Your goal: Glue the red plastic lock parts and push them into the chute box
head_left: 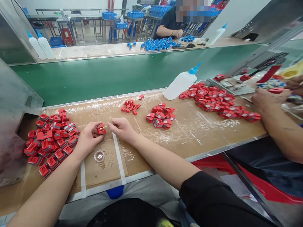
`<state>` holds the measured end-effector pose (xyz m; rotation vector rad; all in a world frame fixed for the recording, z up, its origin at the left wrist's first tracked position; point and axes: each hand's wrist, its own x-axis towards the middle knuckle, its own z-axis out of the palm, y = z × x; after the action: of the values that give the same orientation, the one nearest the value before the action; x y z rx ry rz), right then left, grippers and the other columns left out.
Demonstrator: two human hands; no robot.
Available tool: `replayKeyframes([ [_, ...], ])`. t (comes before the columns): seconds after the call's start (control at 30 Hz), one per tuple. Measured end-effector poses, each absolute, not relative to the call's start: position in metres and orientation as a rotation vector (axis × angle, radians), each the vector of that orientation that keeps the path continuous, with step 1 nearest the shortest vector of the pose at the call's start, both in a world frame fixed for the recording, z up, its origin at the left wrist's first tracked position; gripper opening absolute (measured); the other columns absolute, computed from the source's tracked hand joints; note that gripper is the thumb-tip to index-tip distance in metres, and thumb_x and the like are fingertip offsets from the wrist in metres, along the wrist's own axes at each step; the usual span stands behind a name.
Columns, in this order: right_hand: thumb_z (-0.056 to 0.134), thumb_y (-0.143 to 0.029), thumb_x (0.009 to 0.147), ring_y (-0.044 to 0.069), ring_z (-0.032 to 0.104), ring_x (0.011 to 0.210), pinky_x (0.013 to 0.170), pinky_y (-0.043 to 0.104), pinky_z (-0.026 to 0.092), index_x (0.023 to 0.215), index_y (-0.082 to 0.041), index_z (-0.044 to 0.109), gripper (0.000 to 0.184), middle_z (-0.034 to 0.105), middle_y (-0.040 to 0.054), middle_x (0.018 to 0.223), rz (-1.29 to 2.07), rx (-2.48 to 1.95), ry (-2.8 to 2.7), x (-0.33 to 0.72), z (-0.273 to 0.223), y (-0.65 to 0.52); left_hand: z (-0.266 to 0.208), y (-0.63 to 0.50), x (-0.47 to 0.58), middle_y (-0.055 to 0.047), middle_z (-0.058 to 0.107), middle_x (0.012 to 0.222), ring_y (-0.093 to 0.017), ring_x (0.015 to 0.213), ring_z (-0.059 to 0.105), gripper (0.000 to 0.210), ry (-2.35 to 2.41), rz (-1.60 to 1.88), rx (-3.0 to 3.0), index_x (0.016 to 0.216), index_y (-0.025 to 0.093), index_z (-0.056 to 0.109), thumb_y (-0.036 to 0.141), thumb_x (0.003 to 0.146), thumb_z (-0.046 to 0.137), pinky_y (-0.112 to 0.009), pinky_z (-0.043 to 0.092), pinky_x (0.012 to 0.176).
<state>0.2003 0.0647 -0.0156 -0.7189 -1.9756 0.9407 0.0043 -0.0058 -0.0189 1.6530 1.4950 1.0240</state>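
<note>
Over my feed I see a glossy tan workbench [189,138] bearing a heap of red-and-grey plastic blocks [55,135] at left and a flat brown sheet [104,178] at lower left. Near centre I have small red plastic pieces [129,106] and a block cluster [159,115]; right of them, a white blue-nozzled plastic bottle [180,84] and another block pile [214,99].

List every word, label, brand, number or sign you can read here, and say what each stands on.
No text can be read anywhere.
Nearest white bottle: no lettering shows.
Red part in the left hand: too small to make out any marking.
Blue bins in the background: too small and blurred to read.
Yellow-green patch at the bottom edge: blurred and cut off.
</note>
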Motion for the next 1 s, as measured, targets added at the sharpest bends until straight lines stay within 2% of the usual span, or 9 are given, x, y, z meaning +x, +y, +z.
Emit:
replayKeyframes([
  [0.27,0.051,-0.041,0.096,0.010,0.031,0.059,0.059,0.026,0.024,0.063,-0.020,0.036,0.042,0.033,-0.0052,0.060,0.992,-0.681,-2.029,0.1996,-0.0205,0.0665,-0.0221,-0.0045,0.0033,-0.007,0.067,0.130,-0.024,0.105,0.071,0.050,1.499,1.031,1.654,0.128,0.023,0.068,0.023,0.078,0.072,-0.034,0.061,0.084],
  [0.53,0.053,-0.029,0.092,0.009,0.031,0.058,0.059,0.026,0.023,0.063,-0.020,0.034,0.036,0.031,-0.0059,0.059,0.869,-0.763,-1.991,0.2015,-0.0215,0.0681,-0.0160,-0.0046,0.0050,-0.006,0.066,0.129,-0.020,0.096,0.071,0.051,1.538,1.001,1.670,0.129,0.023,0.067,0.023,0.078,0.072,-0.033,0.060,0.082],
  [0.73,0.052,-0.035,0.095,0.008,0.028,0.059,0.058,0.026,0.022,0.062,-0.020,0.030,0.042,0.028,-0.0058,0.061,0.967,-0.675,-2.015,0.2015,-0.0169,0.0654,-0.0135,-0.0049,0.0066,-0.005,0.066,0.127,-0.022,0.102,0.070,0.047,1.531,1.005,1.693,0.126,0.023,0.068,0.025,0.079,0.071,-0.032,0.060,0.082],
  [0.9,0.053,-0.026,0.090,0.008,0.027,0.058,0.058,0.025,0.022,0.061,-0.020,0.028,0.038,0.026,-0.0064,0.060,0.886,-0.711,-2.001,0.2019,-0.0152,0.0663,-0.0135,-0.0052,0.0063,-0.005,0.065,0.130,-0.021,0.101,0.070,0.050,1.545,0.995,1.708,0.128,0.024,0.068,0.020,0.078,0.070,-0.032,0.060,0.082],
  [1.0,0.051,-0.029,0.093,0.008,0.029,0.058,0.059,0.025,0.023,0.062,-0.020,0.028,0.039,0.027,-0.0062,0.060,0.876,-0.727,-1.999,0.2017,-0.0139,0.0667,-0.0134,-0.0051,0.0061,-0.005,0.065,0.129,-0.021,0.100,0.070,0.051,1.547,0.979,1.728,0.129,0.025,0.068,0.019,0.078,0.070,-0.033,0.060,0.082],
])
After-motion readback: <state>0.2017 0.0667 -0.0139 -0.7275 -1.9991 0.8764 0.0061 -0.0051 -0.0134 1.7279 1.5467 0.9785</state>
